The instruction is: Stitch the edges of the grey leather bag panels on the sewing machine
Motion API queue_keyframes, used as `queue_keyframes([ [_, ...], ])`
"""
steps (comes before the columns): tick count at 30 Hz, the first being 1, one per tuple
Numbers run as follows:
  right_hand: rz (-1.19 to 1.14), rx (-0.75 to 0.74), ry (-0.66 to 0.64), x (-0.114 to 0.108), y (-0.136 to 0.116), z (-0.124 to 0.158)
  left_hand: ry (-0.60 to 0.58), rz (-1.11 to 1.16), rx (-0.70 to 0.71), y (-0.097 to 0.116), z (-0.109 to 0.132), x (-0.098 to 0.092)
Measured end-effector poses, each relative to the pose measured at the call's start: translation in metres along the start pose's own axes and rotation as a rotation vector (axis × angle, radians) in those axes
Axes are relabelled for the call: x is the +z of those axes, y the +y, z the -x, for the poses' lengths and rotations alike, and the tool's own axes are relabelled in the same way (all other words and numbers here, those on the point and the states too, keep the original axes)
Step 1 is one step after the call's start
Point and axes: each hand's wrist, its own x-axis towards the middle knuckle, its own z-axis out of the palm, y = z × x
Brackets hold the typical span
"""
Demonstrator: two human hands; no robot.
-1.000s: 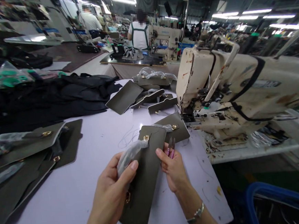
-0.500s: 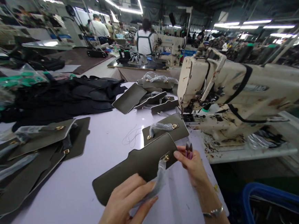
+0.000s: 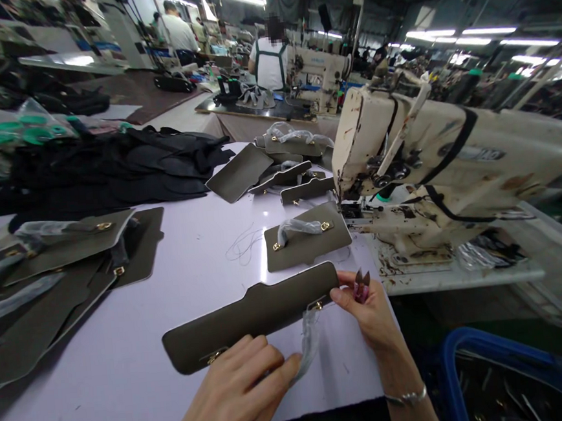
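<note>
An olive-grey bag flap [image 3: 264, 312] with gold buckles is held tilted above the white tabletop. My left hand [image 3: 246, 385] is closed around its plastic-wrapped handle [image 3: 311, 341], partly hiding the left buckle. My right hand [image 3: 371, 307] pinches the flap's right end between thumb and fingers. Thread snips [image 3: 361, 285] with pink grips are also tucked in that hand, blades pointing up. Just beyond lies another olive flap [image 3: 308, 250] with a wrapped handle, close to the sewing machine [image 3: 404, 162].
Stacked flaps [image 3: 67, 285] lie at the left, and more flaps [image 3: 287, 164] at the back. Behind the left stack is a black fabric pile [image 3: 112, 165]. Loose thread [image 3: 242, 243] lies mid-table. A blue bin [image 3: 449, 366] stands at lower right. A co-worker [image 3: 269, 59] is at a far table.
The held flap has tilted more upright and dropped slightly, showing its left buckle. Both hands keep their grip. The view has shifted a little.
</note>
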Motion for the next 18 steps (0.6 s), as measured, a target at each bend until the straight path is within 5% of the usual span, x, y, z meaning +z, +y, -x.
queue_keyframes([
  [5,-0.012,-0.085,-0.021,0.002,-0.006,0.001,0.027,-0.072,0.063,-0.006,0.001,0.010],
  [12,-0.005,-0.450,-0.031,0.009,0.000,0.009,0.065,-0.166,-0.034,-0.024,0.014,0.038],
  [18,0.016,-0.600,0.036,0.012,-0.005,0.015,0.122,-0.003,-0.057,-0.006,0.024,0.037],
])
